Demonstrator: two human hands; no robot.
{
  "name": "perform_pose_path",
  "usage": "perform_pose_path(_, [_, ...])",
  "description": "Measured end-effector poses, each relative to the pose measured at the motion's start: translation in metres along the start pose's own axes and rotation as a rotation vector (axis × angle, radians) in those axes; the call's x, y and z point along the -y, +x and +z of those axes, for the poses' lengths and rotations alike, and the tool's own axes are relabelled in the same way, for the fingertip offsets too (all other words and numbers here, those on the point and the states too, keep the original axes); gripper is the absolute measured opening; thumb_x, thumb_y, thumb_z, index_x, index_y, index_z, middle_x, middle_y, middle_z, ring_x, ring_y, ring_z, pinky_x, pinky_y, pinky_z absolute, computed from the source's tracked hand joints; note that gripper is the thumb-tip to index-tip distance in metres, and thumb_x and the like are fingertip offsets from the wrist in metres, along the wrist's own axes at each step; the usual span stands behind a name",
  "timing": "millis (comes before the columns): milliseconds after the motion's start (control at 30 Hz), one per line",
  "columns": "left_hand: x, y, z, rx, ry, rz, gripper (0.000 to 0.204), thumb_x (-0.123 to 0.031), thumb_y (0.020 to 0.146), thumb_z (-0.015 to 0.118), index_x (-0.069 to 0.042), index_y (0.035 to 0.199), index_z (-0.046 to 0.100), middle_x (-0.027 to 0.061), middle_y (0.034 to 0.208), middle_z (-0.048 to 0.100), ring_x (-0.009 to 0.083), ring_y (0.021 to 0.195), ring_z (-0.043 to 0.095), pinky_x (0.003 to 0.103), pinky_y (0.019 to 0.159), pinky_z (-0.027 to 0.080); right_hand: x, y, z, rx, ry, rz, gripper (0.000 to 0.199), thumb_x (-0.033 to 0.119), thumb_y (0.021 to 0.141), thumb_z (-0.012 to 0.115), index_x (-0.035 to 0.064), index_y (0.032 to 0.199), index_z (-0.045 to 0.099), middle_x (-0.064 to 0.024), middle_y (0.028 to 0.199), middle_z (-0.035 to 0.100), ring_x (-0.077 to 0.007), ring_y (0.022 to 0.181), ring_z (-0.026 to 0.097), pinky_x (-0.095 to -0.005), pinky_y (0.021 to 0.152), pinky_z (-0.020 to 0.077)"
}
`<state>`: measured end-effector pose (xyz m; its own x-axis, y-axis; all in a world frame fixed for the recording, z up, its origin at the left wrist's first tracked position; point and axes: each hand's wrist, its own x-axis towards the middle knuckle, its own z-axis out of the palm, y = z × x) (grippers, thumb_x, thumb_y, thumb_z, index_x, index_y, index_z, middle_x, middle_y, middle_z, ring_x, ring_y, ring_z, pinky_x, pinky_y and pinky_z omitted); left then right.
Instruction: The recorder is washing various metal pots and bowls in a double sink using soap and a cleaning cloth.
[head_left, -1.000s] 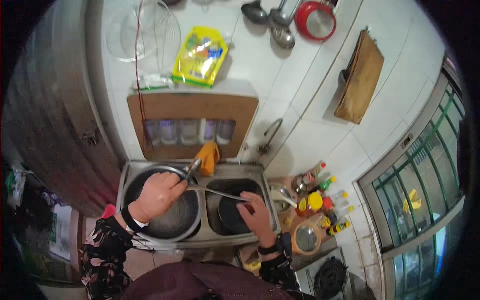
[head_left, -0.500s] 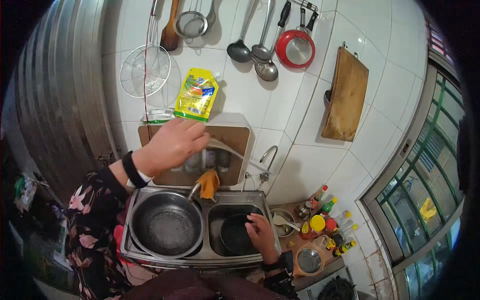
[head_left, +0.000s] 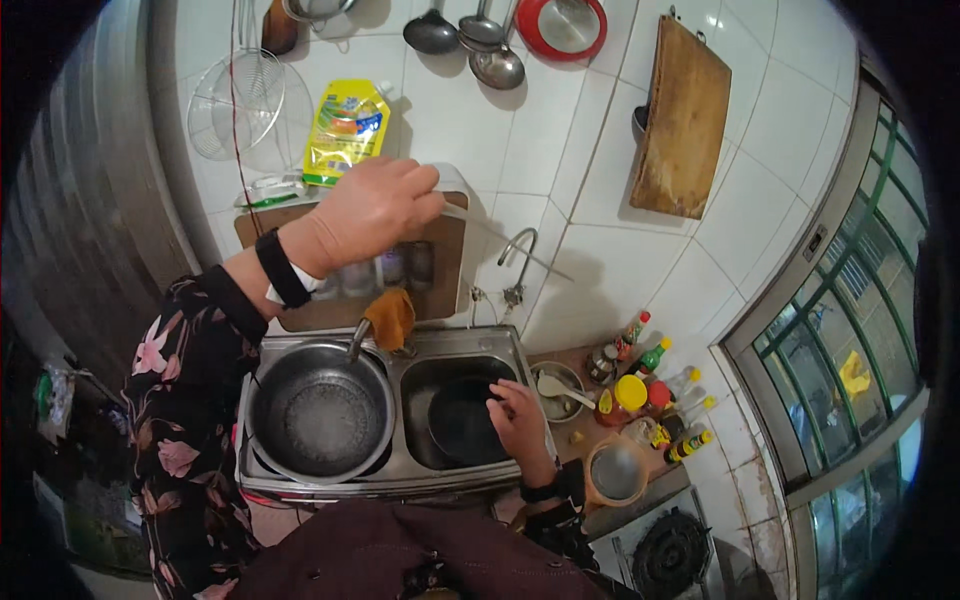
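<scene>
My left hand [head_left: 375,210] is raised in front of the wall, fingers closed on a long, thin, pale stick [head_left: 510,247] that slants down to the right past the small curved tap. Its exact kind cannot be made out. Low over the right sink basin [head_left: 410,375], my right hand [head_left: 520,425] has its fingers apart and slightly bent, with no object visible in them. Beside that hand, a dark round pan [head_left: 465,425] sits in the basin. A large metal wok [head_left: 320,415] with water in it stands over the left basin, below a faucet [head_left: 357,342] wrapped in an orange cloth [head_left: 390,318].
A yellow pouch [head_left: 345,130] stands behind my left hand. Ladles [head_left: 497,68], a strainer and a wooden chopping board [head_left: 682,120] hang on the tiled wall. Right of the sink are a bowl with a white spoon [head_left: 565,390], several sauce bottles and a stove burner [head_left: 670,555].
The view has tilted down and shifted right, so the wall things sit higher and further left. My left hand still holds the stick up; my right hand stays by the dark pan.
</scene>
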<state>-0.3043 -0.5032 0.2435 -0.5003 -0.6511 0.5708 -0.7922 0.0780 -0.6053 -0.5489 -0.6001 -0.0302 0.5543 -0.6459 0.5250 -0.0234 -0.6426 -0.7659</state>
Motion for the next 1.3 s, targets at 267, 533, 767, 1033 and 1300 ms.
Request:
perform_pose_path(267, [-0.005,0.015,0.015,-0.061,-0.051,0.014,0.009,-0.013,0.065,0.053,-0.009,0.072,0.049,0.005,0.073,0.044,0.0212,0.068,0.051,0.032,0.057,0.042,-0.015,-0.005,-0.008,-0.006,-0.041,0.036,0.025,0.011,0.079,0.059,0.0052,0.103,0.056,-0.0101,0.111,0.05,-0.0157,0.075,0.059,-0.0252,0.065,0.0486])
perform_pose_path(533, [-0.01,0.014,0.027,-0.02,-0.144,-0.084,0.009,-0.011,0.068,0.054,-0.009,0.077,0.051,0.0068,0.074,0.046,0.0239,0.069,0.053,0.035,0.056,0.043,-0.013,-0.01,-0.01,-0.021,-0.039,0.08,0.024,0.011,0.078,0.061,0.0068,0.101,0.058,-0.0096,0.107,0.052,-0.017,0.076,0.058,-0.0264,0.066,0.048])
perform_pose_path(767, [-0.013,-0.018,0.081,0.08,-0.271,-0.135,0.007,-0.01,0.071,0.054,-0.009,0.076,0.05,0.0091,0.075,0.048,0.0292,0.069,0.053,0.038,0.057,0.044,-0.038,0.033,0.034,0.037,0.128,0.057,0.025,0.013,0.078,0.061,0.004,0.101,0.059,-0.0123,0.101,0.055,-0.019,0.078,0.058,-0.0265,0.066,0.0463])
perform_pose_path(1033, [-0.015,-0.053,0.09,0.153,-0.247,-0.377,0.008,-0.015,0.075,0.053,-0.008,0.076,0.049,0.011,0.075,0.048,0.0316,0.068,0.053,0.041,0.058,0.045,-0.007,0.105,0.129,0.187,0.683,0.442,0.052,0.019,0.078,0.064,0.0008,0.122,0.043,-0.0098,0.112,0.053,-0.0171,0.093,0.055,-0.0267,0.075,0.046])
perform_pose_path(1300, [-0.025,-0.072,0.082,0.114,-0.389,-0.608,0.011,-0.017,0.076,0.057,-0.007,0.081,0.054,0.0127,0.078,0.052,0.0332,0.074,0.054,0.041,0.063,0.044,-0.046,0.119,0.177,0.067,0.677,0.451,0.026,0.024,0.084,0.057,0.0053,0.102,0.058,-0.0016,0.078,0.059,-0.0093,0.069,0.053,-0.0231,0.056,0.0426])
